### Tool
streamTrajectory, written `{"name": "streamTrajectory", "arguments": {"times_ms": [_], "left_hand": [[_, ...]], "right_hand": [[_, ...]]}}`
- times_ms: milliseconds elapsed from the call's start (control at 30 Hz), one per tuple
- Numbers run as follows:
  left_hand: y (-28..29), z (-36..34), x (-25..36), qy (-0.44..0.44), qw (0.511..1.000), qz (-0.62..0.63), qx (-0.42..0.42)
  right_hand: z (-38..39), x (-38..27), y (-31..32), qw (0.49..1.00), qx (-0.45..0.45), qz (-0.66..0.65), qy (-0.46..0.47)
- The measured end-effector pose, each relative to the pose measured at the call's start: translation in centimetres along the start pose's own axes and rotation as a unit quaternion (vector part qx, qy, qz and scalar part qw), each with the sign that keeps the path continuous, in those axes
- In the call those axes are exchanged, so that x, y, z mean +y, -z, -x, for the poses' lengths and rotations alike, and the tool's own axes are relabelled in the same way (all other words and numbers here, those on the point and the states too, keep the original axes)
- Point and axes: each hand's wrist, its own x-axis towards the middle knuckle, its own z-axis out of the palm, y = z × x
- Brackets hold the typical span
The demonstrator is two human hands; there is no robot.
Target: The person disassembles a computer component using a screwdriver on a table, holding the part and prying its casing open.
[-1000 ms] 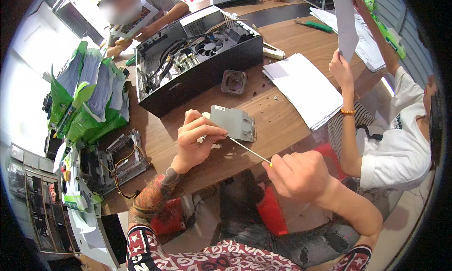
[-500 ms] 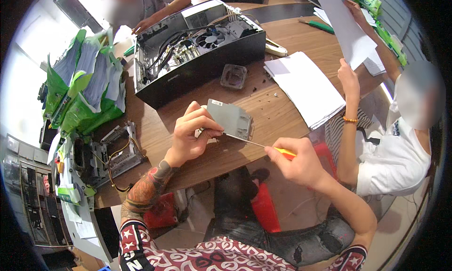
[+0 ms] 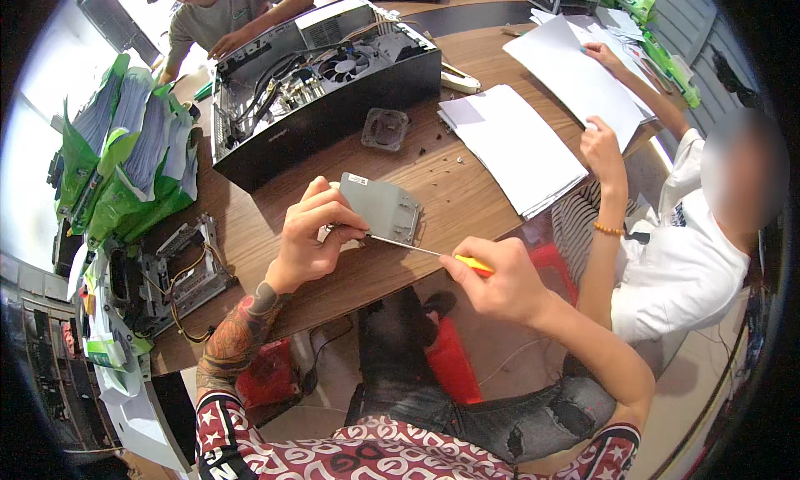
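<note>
Over the near part of the wooden table, my left hand (image 3: 312, 234) pinches the edge of a flat grey metal bracket (image 3: 377, 208) with a small pale label and tabs along one side. My right hand (image 3: 504, 278) is closed round the yellow-and-orange handle of a screwdriver (image 3: 408, 247). Its thin shaft points left, and the tip reaches my left fingertips at the bracket's lower edge. Whether a screw sits there is hidden by the fingers. Beyond the bracket lie a square clear fan-like part (image 3: 386, 130) and several small screws (image 3: 458, 160).
An opened black computer case (image 3: 329, 105) stands at the back. Right of it lies a stack of white paper (image 3: 517, 151). At left are a metal drive frame with wires (image 3: 187, 272) and green paper packs (image 3: 137, 147). A co-worker (image 3: 683, 247) handles sheets at right; another person (image 3: 225, 17) sits behind the case.
The whole view has shifted, so table things appear farther left. My hands keep the same hold on bracket and screwdriver. The co-worker at right has lowered the raised sheets toward the table.
</note>
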Motion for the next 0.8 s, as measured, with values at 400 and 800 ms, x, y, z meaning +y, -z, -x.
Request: {"name": "streamTrajectory", "arguments": {"times_ms": [400,800], "left_hand": [[1.4,-0.7,-0.3,-0.003,0.996,-0.035,-0.083],[1.3,-0.8,-1.3,-0.013,0.992,-0.030,-0.124]], "right_hand": [[-0.3,0.6,0.5,0.994,-0.022,-0.049,-0.091],[-0.4,1.0,0.5,0.989,-0.034,-0.088,-0.115]]}}
